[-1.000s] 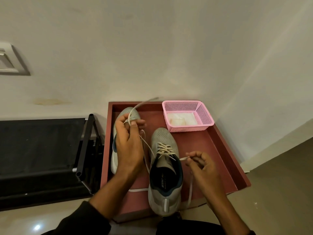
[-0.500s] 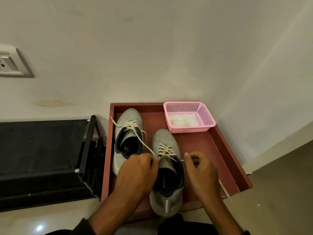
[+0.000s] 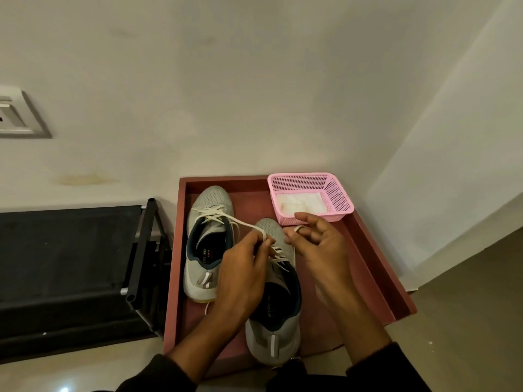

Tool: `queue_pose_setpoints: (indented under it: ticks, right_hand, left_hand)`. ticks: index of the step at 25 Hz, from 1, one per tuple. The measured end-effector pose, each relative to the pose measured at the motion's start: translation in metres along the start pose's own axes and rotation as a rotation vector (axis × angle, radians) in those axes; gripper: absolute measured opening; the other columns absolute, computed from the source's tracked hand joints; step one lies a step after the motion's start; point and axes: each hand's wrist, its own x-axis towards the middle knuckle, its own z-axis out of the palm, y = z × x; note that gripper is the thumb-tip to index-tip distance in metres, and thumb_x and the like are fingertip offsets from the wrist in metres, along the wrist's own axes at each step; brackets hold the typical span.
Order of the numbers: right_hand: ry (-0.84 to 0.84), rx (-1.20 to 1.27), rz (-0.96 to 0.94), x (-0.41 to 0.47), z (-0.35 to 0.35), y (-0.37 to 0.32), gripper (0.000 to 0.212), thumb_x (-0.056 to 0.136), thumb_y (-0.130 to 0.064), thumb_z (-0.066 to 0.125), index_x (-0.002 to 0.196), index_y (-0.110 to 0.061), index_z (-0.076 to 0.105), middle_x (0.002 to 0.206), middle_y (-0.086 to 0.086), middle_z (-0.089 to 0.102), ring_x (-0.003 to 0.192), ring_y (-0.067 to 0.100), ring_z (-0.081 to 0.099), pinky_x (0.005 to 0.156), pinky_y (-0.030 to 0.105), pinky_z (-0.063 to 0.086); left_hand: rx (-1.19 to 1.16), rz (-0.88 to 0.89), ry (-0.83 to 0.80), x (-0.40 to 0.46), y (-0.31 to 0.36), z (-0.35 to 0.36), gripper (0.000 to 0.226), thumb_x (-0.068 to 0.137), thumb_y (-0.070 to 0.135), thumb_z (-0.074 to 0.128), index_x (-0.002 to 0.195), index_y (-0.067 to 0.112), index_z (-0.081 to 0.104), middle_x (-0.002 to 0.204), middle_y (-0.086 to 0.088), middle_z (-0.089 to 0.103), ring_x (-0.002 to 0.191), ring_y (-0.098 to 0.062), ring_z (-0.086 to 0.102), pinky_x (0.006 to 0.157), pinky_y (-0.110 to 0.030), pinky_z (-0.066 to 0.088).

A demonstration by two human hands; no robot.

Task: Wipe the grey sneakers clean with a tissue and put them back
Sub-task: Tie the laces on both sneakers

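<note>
Sneakers (image 3: 208, 244) partly hidden by hands: left (image 3: 243, 267) and right (image 3: 317, 247) pinch laces (image 3: 240, 222).

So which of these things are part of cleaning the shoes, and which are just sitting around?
Part of the job:
near sneaker
far sneaker
tissues in the pink basket
red tray
left hand, pinching a lace
right hand, lace on a finger

Just lying about:
black rack
wall socket
</note>
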Motion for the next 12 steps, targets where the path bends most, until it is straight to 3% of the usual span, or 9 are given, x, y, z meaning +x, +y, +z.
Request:
queue_pose_setpoints:
  ticks: [3, 5, 8, 12]
  right_hand:
    - [-0.072, -0.015, -0.098, 0.007, 0.014, -0.012, 0.022, 0.091, -0.005, 0.066, 0.108, -0.019, 0.068, 0.092, -0.004, 0.077, 0.087, 0.007, 0.072, 0.070, 0.015, 0.055]
    - [-0.104, -0.060, -0.164, 0.009, 0.019, -0.014, 0.024, 0.094, -0.005, 0.062, 0.110, -0.022, 0.068, 0.097, -0.009, 0.076, 0.096, -0.001, 0.069, 0.076, 0.012, 0.052]
    - [-0.192, -0.105, -0.266, 0.008, 0.019, -0.010, 0.031, 0.097, -0.003, 0.057, 0.122, -0.018, 0.065, 0.109, -0.009, 0.074, 0.109, 0.000, 0.065, 0.093, 0.016, 0.050]
    - [-0.282, -0.116, -0.283, 0.010, 0.012, -0.004, 0.031, 0.100, -0.016, 0.054, 0.130, -0.019, 0.062, 0.109, -0.010, 0.074, 0.109, 0.003, 0.065, 0.092, 0.017, 0.050]
  left_hand:
    - [0.004, 0.011, -0.068, 0.015, 0.010, 0.000, 0.020, 0.102, 0.030, 0.052, 0.090, 0.024, 0.067, 0.078, 0.010, 0.072, 0.072, 0.003, 0.066, 0.068, -0.029, 0.056]
    - [0.008, 0.034, -0.111, 0.023, 0.014, 0.001, 0.022, 0.103, 0.028, 0.049, 0.094, 0.022, 0.069, 0.078, 0.008, 0.072, 0.070, -0.001, 0.067, 0.071, -0.038, 0.057]
    - [-0.027, 0.086, -0.215, 0.022, 0.016, 0.002, 0.026, 0.102, 0.022, 0.044, 0.103, 0.020, 0.070, 0.084, 0.004, 0.074, 0.074, -0.009, 0.070, 0.072, -0.045, 0.057]
    - [-0.117, 0.103, -0.335, 0.024, 0.013, -0.002, 0.026, 0.102, 0.029, 0.045, 0.101, 0.018, 0.069, 0.090, 0.000, 0.073, 0.079, -0.016, 0.070, 0.075, -0.047, 0.056]
